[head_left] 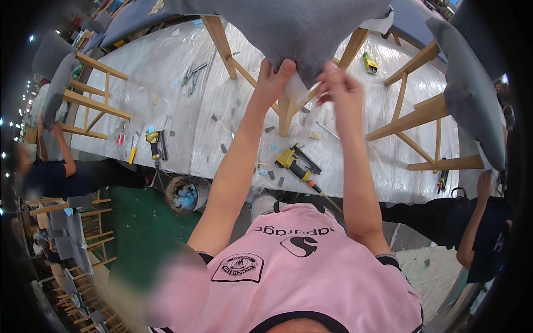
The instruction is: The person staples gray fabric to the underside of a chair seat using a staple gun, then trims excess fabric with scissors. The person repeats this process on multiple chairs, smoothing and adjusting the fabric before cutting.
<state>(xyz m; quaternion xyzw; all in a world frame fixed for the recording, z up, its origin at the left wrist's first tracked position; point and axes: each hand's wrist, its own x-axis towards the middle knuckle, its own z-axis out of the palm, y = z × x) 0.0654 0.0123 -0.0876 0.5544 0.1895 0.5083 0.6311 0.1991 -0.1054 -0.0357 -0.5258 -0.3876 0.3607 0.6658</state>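
— Where are the hands in the head view?

— At the near corner of a gray cover [316, 33] on a wooden-legged chair [222, 49], which stands on a plastic-covered table [172, 111]. The worker's left hand [272, 84] presses its thumb against the cover's lower edge; its fingers are partly hidden, so a full pinch cannot be confirmed.

— And the other?

— The right hand [340, 86], blurred, is just beside the cover's edge with fingers curled; whether they pinch the cloth, one cannot tell.

— What lies around them?

— A yellow-and-black staple gun [291, 160] rests between the forearms, a second staple gun [155, 144] farther left, and a small yellow-green box [370, 63] sits right of the chair. At left, a co-worker [53, 175] handles another gray chair [58, 91]; a bucket [204, 194] of blue scraps [186, 197] stands beside the table.
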